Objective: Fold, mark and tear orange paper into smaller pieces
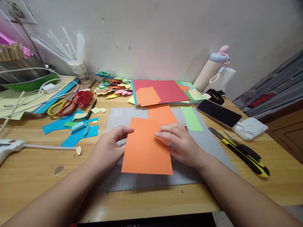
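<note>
An orange sheet of paper (pixel 147 151) is held up over the grey cutting mat (pixel 189 170). My left hand (pixel 111 143) grips its left edge, thumb on top and the other fingers partly hidden behind. At the right edge is my right hand (pixel 180 142), its fingers curved over the front and part of the hand behind the sheet. Beyond it, another orange piece of paper (pixel 163 114) lies on the mat, with a green paper strip (pixel 191 119) to its right.
Scissors (pixel 62 106), blue paper scraps (pixel 82 132) and a white glue gun (pixel 10 146) lie left. On the right are a phone (pixel 219 113), a yellow-black cutter (pixel 243 154) and black-handled scissors (pixel 248 151). Red paper (pixel 163 90) and a bottle (pixel 209 67) are at the back.
</note>
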A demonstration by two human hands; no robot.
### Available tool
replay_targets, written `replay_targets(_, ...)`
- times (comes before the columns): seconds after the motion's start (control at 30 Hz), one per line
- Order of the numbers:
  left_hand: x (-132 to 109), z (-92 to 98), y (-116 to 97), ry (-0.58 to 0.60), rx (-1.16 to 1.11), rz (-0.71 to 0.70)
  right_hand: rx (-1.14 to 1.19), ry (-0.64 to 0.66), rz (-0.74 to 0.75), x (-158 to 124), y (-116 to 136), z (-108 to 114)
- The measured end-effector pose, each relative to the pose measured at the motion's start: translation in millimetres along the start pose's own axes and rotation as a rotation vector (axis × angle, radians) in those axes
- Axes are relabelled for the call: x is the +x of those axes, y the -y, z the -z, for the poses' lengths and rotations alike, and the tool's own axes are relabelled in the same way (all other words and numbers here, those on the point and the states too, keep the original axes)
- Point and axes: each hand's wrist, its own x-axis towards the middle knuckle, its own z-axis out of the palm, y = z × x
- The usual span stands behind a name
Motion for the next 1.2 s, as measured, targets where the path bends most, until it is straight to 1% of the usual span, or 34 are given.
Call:
replay_targets(0.03,-2.0,0.3,0.9,0.045,0.126,-0.024,0.008,0.059,0.025,0.6,0.9,-2.0)
replay_targets(0.1,-6.3,0.9,1.4,0.139,0.401,-0.118,0.034,0.176,0.054,1.5,2.8,-5.3)
replay_targets(0.17,-9.4,0.7,1.5,0.223,0.584,-0.23,0.057,0.276,0.04,1.9,5.6,-6.4)
replay_targets(0.23,-10.7,-0.4,2.4,0.274,0.64,-0.305,0.083,0.356,-0.012,2.6,9.3,-4.8)
replay_targets(0.3,-10.3,-2.0,4.0,0.304,0.646,-0.343,0.118,0.399,-0.075,4.0,12.9,-1.6)
replay_targets(0.4,-8.3,-4.4,5.7,0.313,0.634,-0.341,0.165,0.431,-0.176,6.8,16.1,1.6)
replay_targets(0.47,-6.9,-5.9,5.6,0.303,0.591,-0.294,0.184,0.408,-0.249,8.0,16.2,0.0)
replay_targets(0.53,-5.5,-7.9,5.1,0.277,0.531,-0.242,0.189,0.339,-0.337,8.1,15.1,-4.9)
replay_targets(0.6,-4.3,-10.3,4.9,0.226,0.513,-0.188,0.151,0.263,-0.435,7.7,13.5,-11.6)
replay_targets(0.67,-3.4,-13.0,5.1,0.165,0.582,-0.112,0.059,0.214,-0.528,7.4,12.2,-18.3)
replay_targets(0.73,-3.0,-15.7,5.9,0.106,0.684,-0.047,-0.037,0.186,-0.59,7.5,11.8,-23.8)
replay_targets(0.8,-2.7,-18.0,7.4,0.049,0.732,-0.029,-0.085,0.163,-0.634,7.6,11.9,-27.7)
replay_targets(0.87,-2.2,-19.8,9.6,0.012,0.701,-0.068,-0.091,0.135,-0.651,7.4,12.3,-29.9)
replay_targets(0.93,-1.2,-21.0,11.9,0.051,0.64,-0.176,-0.079,0.107,-0.608,6.9,13.1,-30.2)
replay_targets(1.0,0.3,-21.6,13.8,0.143,0.602,-0.305,-0.077,0.097,-0.49,6.2,15.0,-28.7)
replay_targets(1.03,1.1,-21.9,14.6,0.183,0.596,-0.345,-0.083,0.107,-0.408,5.9,16.4,-27.5)
replay_targets(1.07,1.8,-22.1,15.2,0.208,0.595,-0.363,-0.093,0.126,-0.322,5.7,18.0,-26.3)
replay_targets(1.13,3.2,-22.6,16.2,0.22,0.588,-0.346,-0.111,0.174,-0.162,5.1,21.5,-24.4)
replay_targets(1.2,4.2,-23.3,17.3,0.211,0.574,-0.322,-0.121,0.22,-0.062,4.5,24.2,-24.4)
